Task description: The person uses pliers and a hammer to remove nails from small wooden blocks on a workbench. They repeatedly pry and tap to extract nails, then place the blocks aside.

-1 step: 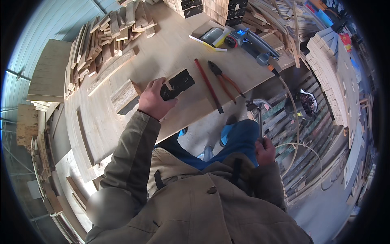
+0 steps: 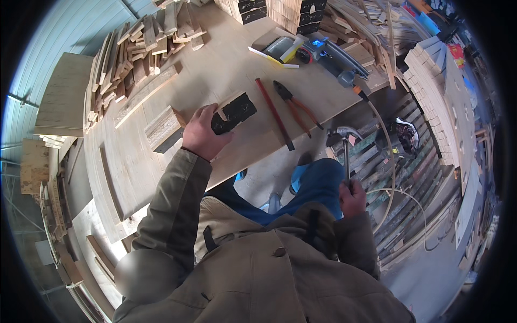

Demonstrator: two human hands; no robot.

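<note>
My left hand (image 2: 203,134) is closed around a wooden block with a black-painted face (image 2: 235,114), which rests on the plywood worktable (image 2: 202,75). Out to the right, over the table's front edge, my right hand (image 2: 353,199) grips a claw hammer (image 2: 346,151) by its handle, head up. Just left of my left hand lies another pale wooden block (image 2: 164,128). Beyond the held block are a red pry bar with a dark end (image 2: 273,112) and pincers with orange-red handles (image 2: 296,107).
Wood offcuts (image 2: 137,51) are piled at the far left. A nail gun (image 2: 342,62) with an air hose (image 2: 392,156) lies at the table's far right. Stacked blocks (image 2: 291,13) stand at the back. Right of my legs is a slatted wooden pallet (image 2: 414,177).
</note>
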